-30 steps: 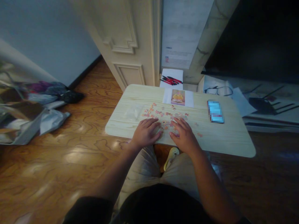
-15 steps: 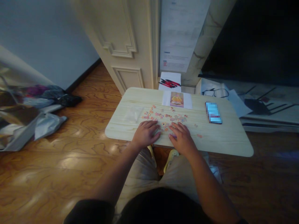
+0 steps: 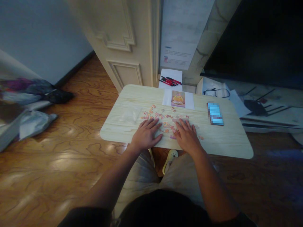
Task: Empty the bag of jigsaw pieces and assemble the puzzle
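Observation:
Small jigsaw puzzle pieces in pink and orange lie scattered over the middle of a pale wood-grain table. My left hand rests palm down at their left side, fingers stretched out, its fingertips touching the nearest pieces. On the other side my right hand lies with its fingers spread, thumb and fingertips over several pieces, some of them hidden beneath it. Between the two hands a few pieces are visible. Behind the pieces lies a white sheet with a printed picture of yellow-orange figures.
A clear plastic bag lies left of the pieces, and a phone with a lit screen on the right. Beyond the table are red and black pens on paper and a pair of glasses. Bags sit on the floor at left.
My right hand has shifted a little to the right and its fingers have spread, uncovering pieces between the hands. My left hand stays nearly in place. The view has moved slightly.

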{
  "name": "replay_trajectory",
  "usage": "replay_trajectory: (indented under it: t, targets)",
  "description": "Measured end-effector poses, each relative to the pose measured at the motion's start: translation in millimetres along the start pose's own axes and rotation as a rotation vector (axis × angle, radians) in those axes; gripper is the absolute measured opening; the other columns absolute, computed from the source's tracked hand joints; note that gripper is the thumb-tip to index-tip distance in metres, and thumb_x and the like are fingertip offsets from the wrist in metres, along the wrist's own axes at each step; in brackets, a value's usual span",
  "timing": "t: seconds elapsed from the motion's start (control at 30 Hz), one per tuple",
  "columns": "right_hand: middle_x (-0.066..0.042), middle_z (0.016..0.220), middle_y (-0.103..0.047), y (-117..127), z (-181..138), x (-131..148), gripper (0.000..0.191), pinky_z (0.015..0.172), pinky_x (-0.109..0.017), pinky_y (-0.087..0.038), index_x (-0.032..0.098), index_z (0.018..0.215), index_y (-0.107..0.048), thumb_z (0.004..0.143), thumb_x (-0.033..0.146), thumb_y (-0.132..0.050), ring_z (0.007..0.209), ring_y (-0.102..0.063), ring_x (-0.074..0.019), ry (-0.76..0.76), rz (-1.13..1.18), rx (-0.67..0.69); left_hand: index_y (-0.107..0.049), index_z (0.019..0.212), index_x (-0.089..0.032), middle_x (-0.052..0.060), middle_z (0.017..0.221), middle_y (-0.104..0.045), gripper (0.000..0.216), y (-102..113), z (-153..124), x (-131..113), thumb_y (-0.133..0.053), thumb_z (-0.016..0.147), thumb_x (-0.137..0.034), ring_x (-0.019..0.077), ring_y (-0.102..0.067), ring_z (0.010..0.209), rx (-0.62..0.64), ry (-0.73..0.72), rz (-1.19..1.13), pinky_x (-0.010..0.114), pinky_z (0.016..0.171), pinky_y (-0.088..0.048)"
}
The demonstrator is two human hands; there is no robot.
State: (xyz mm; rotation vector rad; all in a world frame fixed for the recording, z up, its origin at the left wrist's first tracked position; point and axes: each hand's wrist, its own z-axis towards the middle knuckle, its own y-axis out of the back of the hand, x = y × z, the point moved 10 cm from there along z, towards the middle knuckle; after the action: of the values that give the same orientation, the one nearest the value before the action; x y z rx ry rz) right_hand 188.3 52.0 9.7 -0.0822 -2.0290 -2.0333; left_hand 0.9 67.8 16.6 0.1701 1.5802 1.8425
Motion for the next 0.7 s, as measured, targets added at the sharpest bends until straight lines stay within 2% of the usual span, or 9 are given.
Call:
replay_trajectory:
  t: [0.13,0.23,0.4,0.53,0.7]
  targets:
    - [-0.01,0.168,-0.038,5.3,-2.3,1.9,0.055,0.122,-0.066,-0.022,0.025,0.159,-0.043,0.108,0.047,-0.037,0.155,-0.03,-0.0376,-0.016,-0.004,-0.039,-0.055,0.149,-0.03,0.007,0.159,-0.05,0.058,-0.3,2.2,-2.2,-0.06,0.096,-0.052,0.0347,-0.043,0.149,0.009,-0.008,-0.008,0.057,0.124,-0.034]
    - [-0.008,0.166,-0.04,11.5,-1.8,11.8,0.051,0.123,-0.064,-0.022,0.025,0.154,-0.05,0.107,0.041,-0.042,0.153,-0.032,-0.0362,0.014,0.028,-0.079,-0.054,0.148,-0.026,0.01,0.159,-0.051,0.059,4.2,2.3,-1.8,-0.062,0.095,-0.05,0.0343,-0.044,0.148,-0.033,-0.005,-0.03,0.055,0.123,-0.034]
    - [-0.005,0.159,-0.051,10.1,-1.4,30.3,0.04,0.124,-0.057,-0.023,0.027,0.136,-0.067,0.1,0.025,-0.05,0.147,-0.038,-0.0327,0.098,0.073,-0.103,-0.064,0.125,-0.02,0.013,0.142,-0.062,0.039,10.9,-2.4,0.7,-0.063,0.093,-0.044,0.0324,-0.055,0.133,-0.092,0.005,-0.067,0.05,0.115,-0.042]
    - [-0.005,0.155,-0.055,6.4,-4.3,31.4,0.044,0.121,-0.055,-0.026,0.028,0.141,-0.064,0.099,0.023,-0.051,0.145,-0.039,-0.0326,0.094,0.073,-0.121,-0.064,0.115,-0.02,0.012,0.125,-0.067,0.027,13.5,-6.3,4.9,-0.062,0.093,-0.034,0.0299,-0.059,0.121,-0.129,0.04,-0.089,0.047,0.108,-0.046]
    - [-0.005,0.156,-0.055,13.4,-9.6,30.5,0.043,0.12,-0.055,-0.028,0.027,0.14,-0.065,0.098,0.024,-0.055,0.143,-0.04,-0.0336,0.046,0.058,-0.153,-0.064,0.113,-0.022,0.009,0.119,-0.067,0.026,15.5,-7.8,9.4,-0.066,0.088,-0.029,0.0306,-0.059,0.117,-0.152,0.075,-0.127,0.048,0.103,-0.047]
